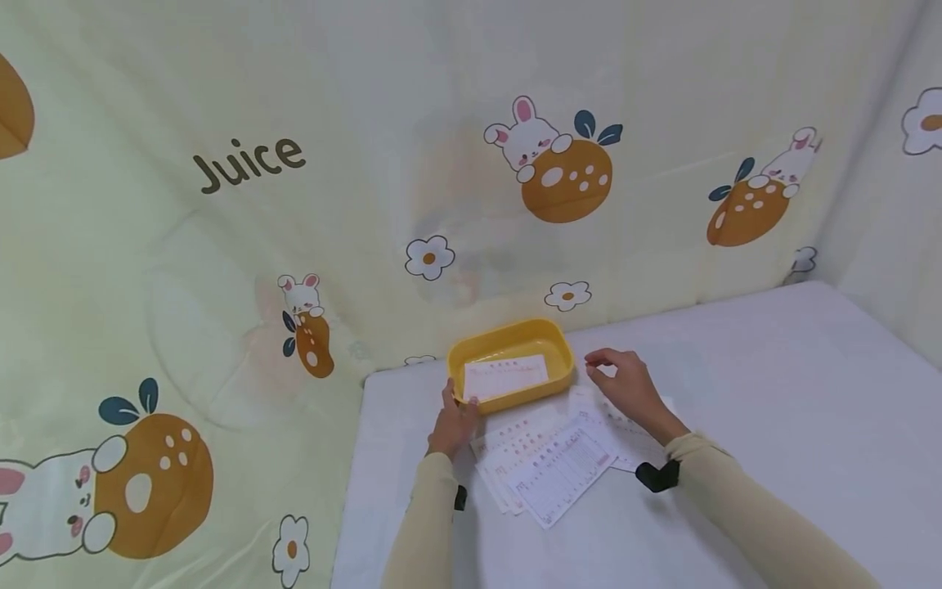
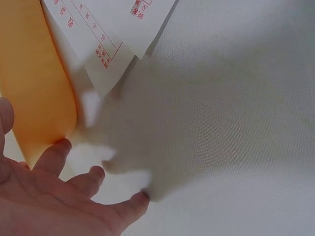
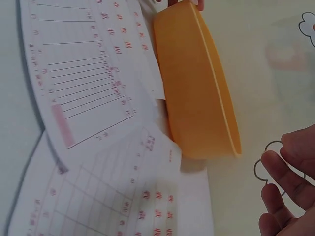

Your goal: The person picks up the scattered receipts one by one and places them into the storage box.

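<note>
My left hand (image 1: pixel 454 425) holds the near left corner of a yellow plastic tray (image 1: pixel 526 399), with the thumb at the rim and fingers against the outside. In the left wrist view the fingers are spread beside the orange-looking tray wall (image 2: pixel 42 73). A white printed slip (image 1: pixel 506 378) lies inside the tray. My right hand (image 1: pixel 625 383) hovers just right of the tray, fingers loosely curled, thumb near the index finger, nothing visible between them. Below it several printed receipt forms (image 1: pixel 562 470) lie fanned out and overlapping; the right wrist view shows a ruled form (image 3: pixel 83 64) closely.
The white tabletop (image 1: pixel 773 409) extends to the right and front. Behind the tray hangs a pale curtain (image 1: pixel 368 204) printed with rabbits, oranges and flowers. A dark wrist strap (image 1: pixel 657 476) sits on the right wrist.
</note>
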